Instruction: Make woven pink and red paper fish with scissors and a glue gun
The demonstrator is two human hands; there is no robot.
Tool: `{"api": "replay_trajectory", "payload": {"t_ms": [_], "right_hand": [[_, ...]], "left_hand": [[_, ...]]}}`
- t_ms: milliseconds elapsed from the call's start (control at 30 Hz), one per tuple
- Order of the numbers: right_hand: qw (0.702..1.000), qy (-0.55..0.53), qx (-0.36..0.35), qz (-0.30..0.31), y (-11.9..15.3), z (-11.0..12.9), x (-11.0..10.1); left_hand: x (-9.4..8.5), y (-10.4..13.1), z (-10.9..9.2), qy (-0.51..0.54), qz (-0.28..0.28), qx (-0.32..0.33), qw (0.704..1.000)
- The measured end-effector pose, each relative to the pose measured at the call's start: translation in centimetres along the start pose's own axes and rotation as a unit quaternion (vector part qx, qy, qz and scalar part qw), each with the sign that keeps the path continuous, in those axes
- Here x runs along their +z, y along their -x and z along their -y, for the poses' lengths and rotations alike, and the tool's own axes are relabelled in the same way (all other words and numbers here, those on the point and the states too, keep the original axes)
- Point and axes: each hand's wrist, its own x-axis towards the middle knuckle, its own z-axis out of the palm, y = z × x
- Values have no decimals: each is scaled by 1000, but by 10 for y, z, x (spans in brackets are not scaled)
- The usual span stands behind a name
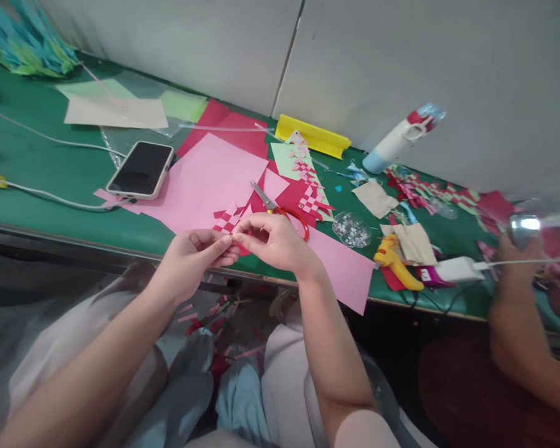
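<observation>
Left hand (193,256) and right hand (275,242) both pinching a pink-and-red woven paper piece (228,219), no readable writing nearby.

Left hand (198,252), right hand (273,241) meet, fingertips pinched, apparently touching; forearms converging.

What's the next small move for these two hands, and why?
I'd ease the left hand and right hand slightly toward the person, fingers pinched: the scissors lie close beyond the right hand, and the fingers partly hide the checkered paper.
</observation>
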Motion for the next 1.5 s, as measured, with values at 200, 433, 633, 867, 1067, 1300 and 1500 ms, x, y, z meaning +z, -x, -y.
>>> {"api": "replay_trajectory", "payload": {"t_ms": [200,433,633,867,1067,1300,1500], "right_hand": [[999,35,-14,-13,1,3,-1],[996,81,-24,-3,1,10,-2],[994,101,-28,0,1,12,-3],[993,119,-24,7,-1,11,-2],[994,105,-24,-7,0,6,-3],[996,81,-26,-6,1,6,-5],[997,74,-34,2,0,6,-4]], "left_hand": [[3,1,-2,6,-2,1,1000],[5,1,-1,-14,-14,18,1000],[5,0,0,-36,-23,24,999],[6,0,-1,-33,-18,23,999],[4,1,1,-49,-12,19,999],[2,-1,3,-43,-12,25,999],[2,0,2,-31,-7,27,999]]}}
